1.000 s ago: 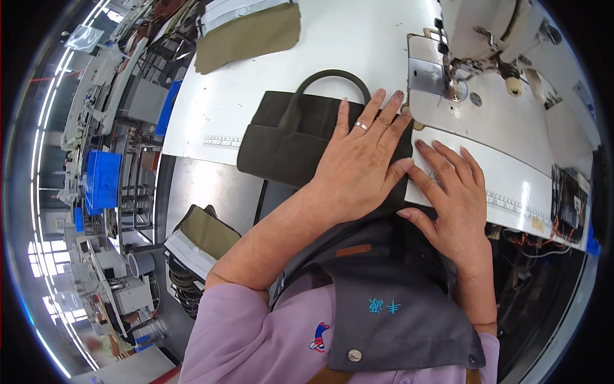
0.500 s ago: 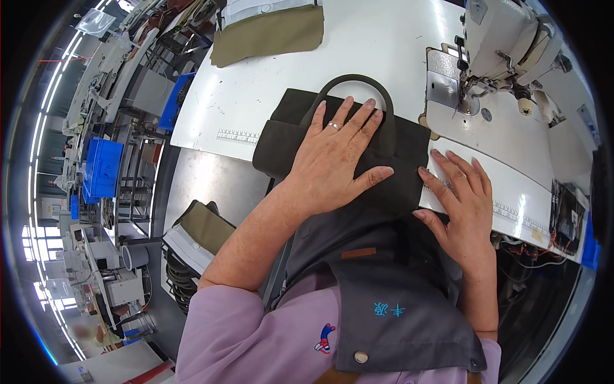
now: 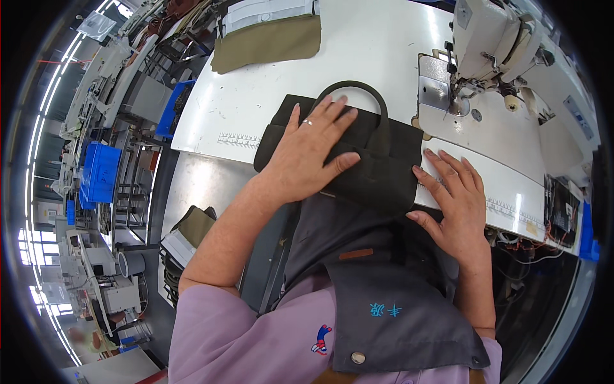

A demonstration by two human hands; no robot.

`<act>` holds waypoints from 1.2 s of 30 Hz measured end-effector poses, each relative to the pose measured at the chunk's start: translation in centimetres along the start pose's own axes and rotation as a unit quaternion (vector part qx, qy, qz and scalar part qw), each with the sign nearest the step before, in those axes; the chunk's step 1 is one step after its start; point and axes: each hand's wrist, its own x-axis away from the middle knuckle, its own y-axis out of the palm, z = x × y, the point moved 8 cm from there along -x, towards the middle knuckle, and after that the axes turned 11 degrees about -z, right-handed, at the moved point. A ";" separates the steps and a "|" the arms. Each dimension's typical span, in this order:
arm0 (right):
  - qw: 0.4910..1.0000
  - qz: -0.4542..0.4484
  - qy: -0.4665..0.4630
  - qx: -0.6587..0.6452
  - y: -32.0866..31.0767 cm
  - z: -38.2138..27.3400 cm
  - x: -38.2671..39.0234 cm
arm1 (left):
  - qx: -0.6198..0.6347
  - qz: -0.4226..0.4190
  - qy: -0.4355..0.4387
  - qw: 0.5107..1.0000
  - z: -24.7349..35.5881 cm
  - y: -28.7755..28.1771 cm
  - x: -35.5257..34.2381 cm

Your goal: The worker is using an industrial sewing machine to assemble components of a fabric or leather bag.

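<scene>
A dark olive fabric panel (image 3: 377, 182) with a curved carrying handle (image 3: 382, 115) attached lies at the near edge of the white table, partly hanging over it toward my lap. My left hand (image 3: 310, 150), with a ring on one finger, rests palm down on the panel's left half, fingers spread over the foot of the handle. At the panel's right edge, my right hand (image 3: 454, 205) touches the fabric with thumb and forefinger apart; its other fingers lie stretched over the table. Neither hand grips anything. The handle's left foot is partly hidden under my left fingers.
A sewing machine (image 3: 489, 61) stands at the right on the white table (image 3: 358, 38). Olive and white fabric pieces (image 3: 272, 45) lie at the far left. Below the table's left side sits a stack of similar pieces (image 3: 185, 240). Blue bins (image 3: 100, 171) stand farther left.
My left hand has slid left and toward me across the panel, uncovering more of the handle's right side. My right hand stays at the panel's right edge. The view has shifted slightly.
</scene>
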 end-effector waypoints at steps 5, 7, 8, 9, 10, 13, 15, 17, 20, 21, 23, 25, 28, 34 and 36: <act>0.999 0.027 0.009 -0.044 -0.6 0.6 0.3 | 0.120 0.104 -0.012 0.987 -4.5 -3.2 -2.4; 0.999 0.028 0.000 -0.032 -0.6 0.4 0.2 | 0.065 0.081 -0.063 0.993 -7.1 -1.4 -4.0; 0.999 0.029 -0.001 -0.027 -0.6 0.4 0.1 | 0.009 0.051 -0.114 0.992 -8.1 -0.2 -4.4; 0.999 0.028 -0.001 -0.024 -0.6 0.3 0.0 | 0.042 0.068 -0.140 0.987 -8.4 0.9 -4.5; 0.999 0.025 0.003 -0.022 -0.5 0.4 0.2 | 0.045 0.070 -0.136 0.987 -8.0 0.7 -4.8; 0.999 0.034 0.001 -0.023 -0.4 0.7 0.1 | 0.110 0.034 -0.122 0.986 -7.9 0.8 -5.3; 0.999 0.038 -0.005 -0.021 -0.6 0.6 0.2 | 0.110 0.087 -0.081 0.987 -8.7 0.7 -5.1; 0.998 0.041 -0.010 -0.046 -0.6 0.7 -0.1 | 0.115 0.127 -0.063 0.983 -8.5 -0.1 -4.7; 0.997 0.038 -0.003 -0.062 -0.6 0.8 0.4 | 0.239 0.150 -0.057 0.958 -7.9 -3.0 -3.6; 0.997 0.042 0.001 -0.071 -0.7 1.0 0.5 | 0.357 0.128 -0.068 0.923 -7.7 -3.7 -3.2; 0.996 0.045 -0.003 -0.077 -0.6 1.0 0.8 | 0.386 0.099 -0.040 0.916 -7.5 -5.7 -1.4; 0.995 0.044 -0.003 -0.086 -0.6 1.0 0.8 | 0.416 0.065 -0.012 0.907 -6.2 -7.6 0.7; 0.995 0.041 0.007 -0.086 -0.3 1.1 1.0 | 0.479 0.044 0.061 0.874 -1.9 -10.0 3.6; 0.982 0.033 -0.030 -0.186 -0.9 1.3 0.8 | 0.210 0.444 0.207 0.846 3.5 -12.4 12.3; 0.967 0.003 -0.057 -0.249 -0.9 0.4 0.1 | 0.193 0.562 0.206 0.777 5.1 -11.3 14.3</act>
